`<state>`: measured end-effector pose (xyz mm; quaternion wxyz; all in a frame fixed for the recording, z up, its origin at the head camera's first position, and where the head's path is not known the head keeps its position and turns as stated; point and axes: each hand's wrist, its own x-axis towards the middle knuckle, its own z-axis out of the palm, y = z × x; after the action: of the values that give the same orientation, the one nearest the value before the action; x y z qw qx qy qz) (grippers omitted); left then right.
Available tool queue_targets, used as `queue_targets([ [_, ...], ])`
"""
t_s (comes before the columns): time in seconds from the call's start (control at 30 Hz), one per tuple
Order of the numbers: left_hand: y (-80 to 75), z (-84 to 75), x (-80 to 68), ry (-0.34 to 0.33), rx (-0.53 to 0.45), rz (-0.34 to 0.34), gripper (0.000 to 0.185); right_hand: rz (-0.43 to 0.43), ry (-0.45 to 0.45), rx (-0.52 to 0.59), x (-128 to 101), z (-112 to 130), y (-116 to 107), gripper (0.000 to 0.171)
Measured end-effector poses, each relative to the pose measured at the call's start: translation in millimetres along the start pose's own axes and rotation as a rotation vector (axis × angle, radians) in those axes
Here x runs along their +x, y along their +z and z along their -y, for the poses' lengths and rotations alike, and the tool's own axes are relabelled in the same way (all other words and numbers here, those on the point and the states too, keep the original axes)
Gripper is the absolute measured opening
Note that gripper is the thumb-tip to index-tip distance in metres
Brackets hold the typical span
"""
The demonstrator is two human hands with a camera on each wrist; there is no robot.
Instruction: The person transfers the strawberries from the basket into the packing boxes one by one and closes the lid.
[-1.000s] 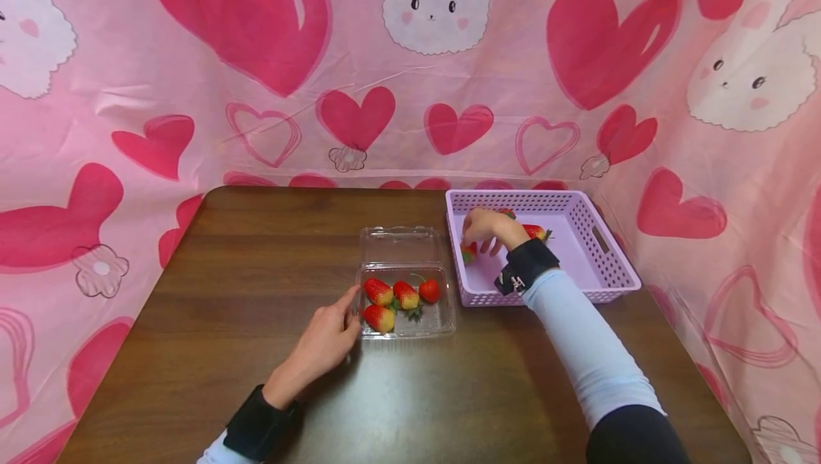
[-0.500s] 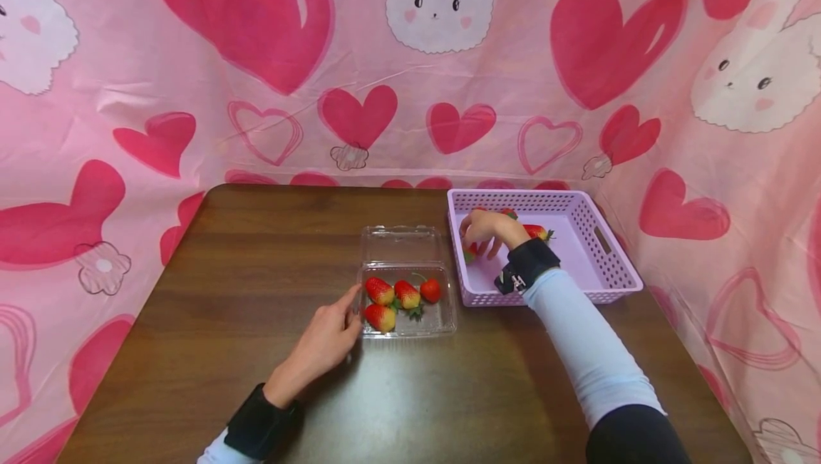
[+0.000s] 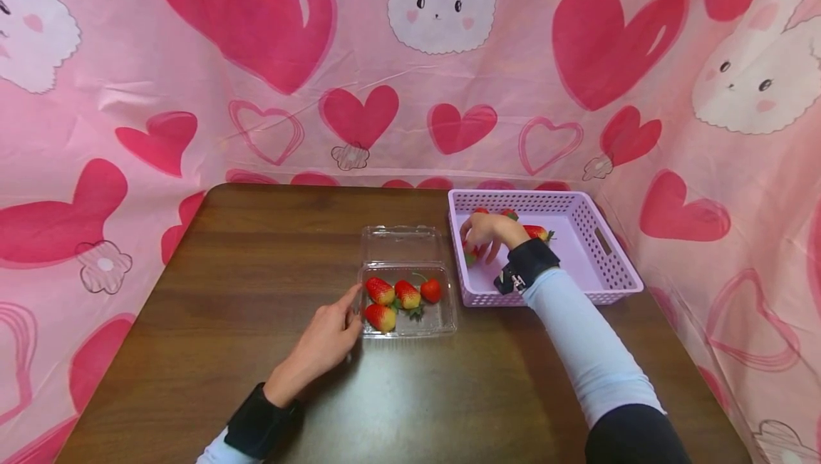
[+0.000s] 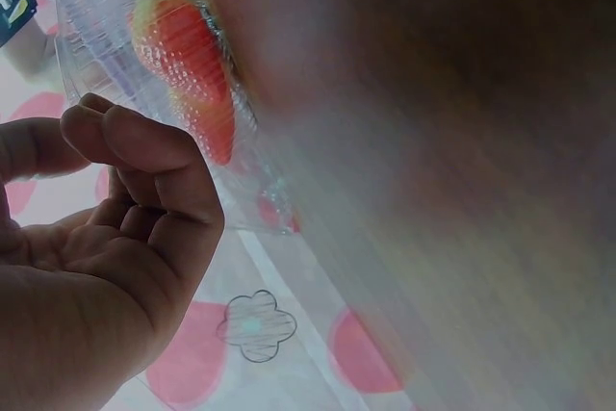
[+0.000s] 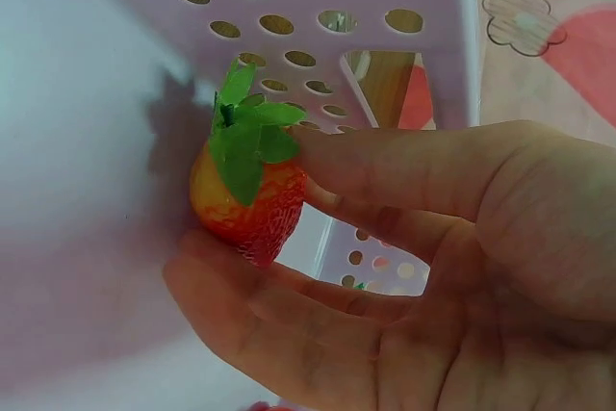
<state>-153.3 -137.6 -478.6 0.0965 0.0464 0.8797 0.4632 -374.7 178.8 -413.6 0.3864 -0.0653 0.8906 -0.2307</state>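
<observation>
My right hand [image 3: 487, 232] reaches into the left side of the lilac basket [image 3: 580, 254]. In the right wrist view, its thumb and fingers pinch a red and yellow strawberry [image 5: 252, 190] with green leaves, close to the basket wall. My left hand [image 3: 327, 336] lies at the left edge of a clear plastic clamshell box [image 3: 436, 321], the index fingertip touching its rim. Its other fingers bend loosely in the left wrist view. Inside the box lie three strawberries [image 3: 380, 317] and a small round red fruit [image 3: 430, 291] with a thin stem.
More strawberries [image 3: 535, 232] lie in the basket behind and right of my right hand. The clamshell's lid [image 3: 400, 244] is folded back, away from me. Both containers stand on a dark wooden table [image 3: 269, 257], with a pink heart-print cloth [image 3: 385, 43] hanging behind.
My right hand shifts very slightly within the basket, and another strawberry shows behind it. The left hand and the clamshell box stay put; the view drifts a little.
</observation>
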Motion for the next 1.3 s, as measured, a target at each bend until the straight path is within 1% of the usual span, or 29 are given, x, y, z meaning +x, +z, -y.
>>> queue_targets([
  [0.17,-0.2,0.3,-0.6,0.001,-0.003,-0.002,0.066,0.013,0.011,-0.019,0.4,0.0,0.7,0.037],
  [0.4,-0.5,-0.1,-0.7,-0.004,0.0,0.001,0.067,0.053,0.017,-0.052,-3.1,0.2,1.1,0.023],
  [0.67,0.2,0.2,-1.3,-0.008,0.008,-0.004,0.067,0.07,0.015,-0.074,-2.7,-2.9,0.3,0.016],
  [0.83,-0.1,-0.5,-1.5,-0.013,0.008,-0.007,0.066,0.057,0.013,-0.069,-4.8,-2.9,-1.4,0.019],
  [1.13,0.1,-2.1,-1.4,-0.02,0.001,-0.007,0.066,0.041,0.026,-0.055,-12.3,-7.0,-2.5,0.041],
  [1.2,0.3,-2.0,-1.8,-0.019,-0.002,-0.005,0.066,0.034,0.027,-0.051,-14.6,-6.7,-2.3,0.042],
  [1.3,0.5,-1.8,-2.3,-0.019,-0.008,-0.004,0.066,0.026,0.009,-0.067,-19.1,-4.5,-2.1,0.039],
])
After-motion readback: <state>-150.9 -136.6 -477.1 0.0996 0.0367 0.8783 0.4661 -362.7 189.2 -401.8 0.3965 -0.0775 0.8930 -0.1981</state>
